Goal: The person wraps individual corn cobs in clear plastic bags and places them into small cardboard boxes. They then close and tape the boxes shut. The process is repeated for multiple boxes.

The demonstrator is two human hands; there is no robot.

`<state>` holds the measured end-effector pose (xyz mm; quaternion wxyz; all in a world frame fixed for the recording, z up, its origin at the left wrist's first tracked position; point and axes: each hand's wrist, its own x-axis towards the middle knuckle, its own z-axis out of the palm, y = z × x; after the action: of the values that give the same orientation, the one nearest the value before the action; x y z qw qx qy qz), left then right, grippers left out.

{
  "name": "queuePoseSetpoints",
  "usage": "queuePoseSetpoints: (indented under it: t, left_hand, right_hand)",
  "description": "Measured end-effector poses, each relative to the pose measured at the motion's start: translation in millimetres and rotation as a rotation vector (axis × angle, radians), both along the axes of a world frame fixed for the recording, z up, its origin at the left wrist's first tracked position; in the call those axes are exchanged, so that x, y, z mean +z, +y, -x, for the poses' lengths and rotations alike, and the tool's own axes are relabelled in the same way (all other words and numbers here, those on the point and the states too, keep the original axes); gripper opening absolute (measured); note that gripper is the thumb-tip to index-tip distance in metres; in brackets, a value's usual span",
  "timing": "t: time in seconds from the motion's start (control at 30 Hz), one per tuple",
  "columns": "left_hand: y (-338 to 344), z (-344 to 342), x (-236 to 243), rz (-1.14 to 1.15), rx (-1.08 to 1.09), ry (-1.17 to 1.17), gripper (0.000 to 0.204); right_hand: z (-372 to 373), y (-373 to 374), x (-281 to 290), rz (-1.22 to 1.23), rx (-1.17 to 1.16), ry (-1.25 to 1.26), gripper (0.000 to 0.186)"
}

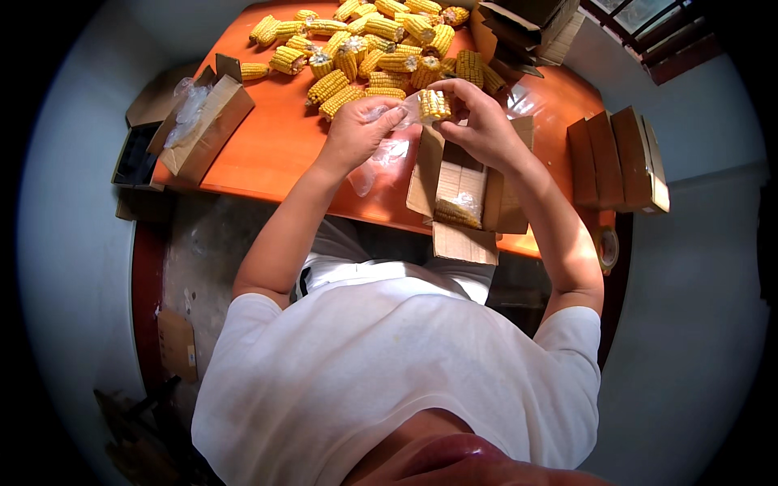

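Note:
My right hand (480, 121) holds a short piece of corn cob (434, 105) between thumb and fingers, over the far side of an open cardboard box (462, 174). To its left, my left hand (362, 134) pinches a clear plastic bag (412, 110), whose other end meets the cob; whether the cob is partly inside I cannot tell. In the box lies corn (456, 213) with clear plastic next to it. Beyond both hands spreads a heap of yellow corn cobs (381, 49). Another clear bag (363, 180) rests on the orange table near my left wrist.
At the left edge of the orange table (243, 174) stands a cardboard box (212, 130) with clear bags in it. Several folded brown boxes (620, 162) stand upright at the right, above a tape roll (607, 248). More cardboard (527, 32) sits at the far right, near a barred window.

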<state>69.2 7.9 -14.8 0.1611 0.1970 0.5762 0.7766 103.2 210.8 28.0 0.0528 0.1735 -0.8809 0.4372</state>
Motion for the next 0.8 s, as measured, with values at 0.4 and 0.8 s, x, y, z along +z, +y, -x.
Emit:
queuePoseSetpoints:
  t: [0.4,0.8]
  left_hand:
    - [-14,56,6,-0.065,0.182,0.046,0.020]
    - [-19,155,17,0.447,0.037,0.235,0.028]
  right_hand:
    - [84,19,-6,-0.262,-0.338,0.281,0.044]
    - [133,-33,-6,-0.163,-0.160,0.259,0.057]
